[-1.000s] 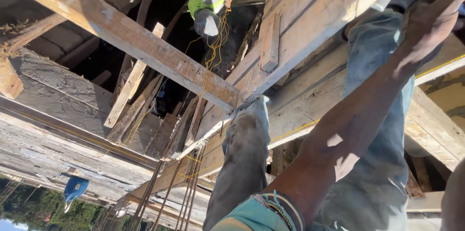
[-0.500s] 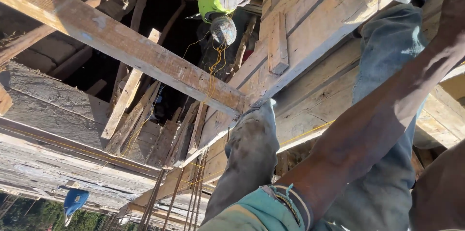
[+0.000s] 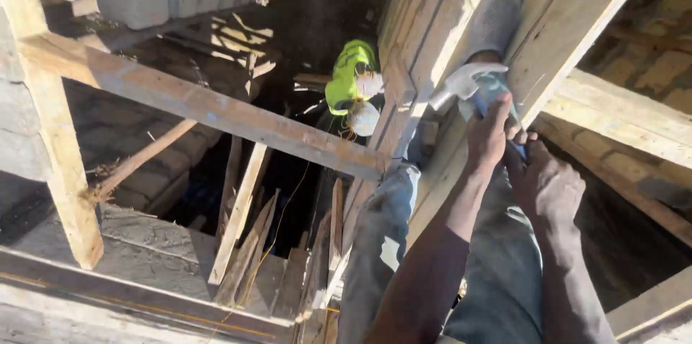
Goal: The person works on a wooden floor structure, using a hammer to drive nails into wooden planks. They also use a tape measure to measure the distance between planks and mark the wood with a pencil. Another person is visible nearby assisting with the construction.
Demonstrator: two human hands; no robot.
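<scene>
A hammer (image 3: 461,83) with a steel head and a blue handle rests against the slanted timber boards (image 3: 447,19) at upper right. My left hand (image 3: 489,135) is closed on the handle just below the head. Just below it, my right hand (image 3: 549,187) is wrapped around the lower end of the blue handle. Both forearms rise from the bottom of the view. My legs in dusty grey jeans (image 3: 382,243) stand on the boards beneath the hands.
Far below in the dark shaft is another person in a bright yellow-green vest (image 3: 349,81) with a white helmet (image 3: 364,117). A long wooden beam (image 3: 202,106) crosses diagonally, a post (image 3: 61,171) stands at left, and planks (image 3: 245,221) lean below.
The view swung down and right. My arm, stretched up to the right before, has drawn in, and both hands now meet on the hammer. The person below appears lower in view.
</scene>
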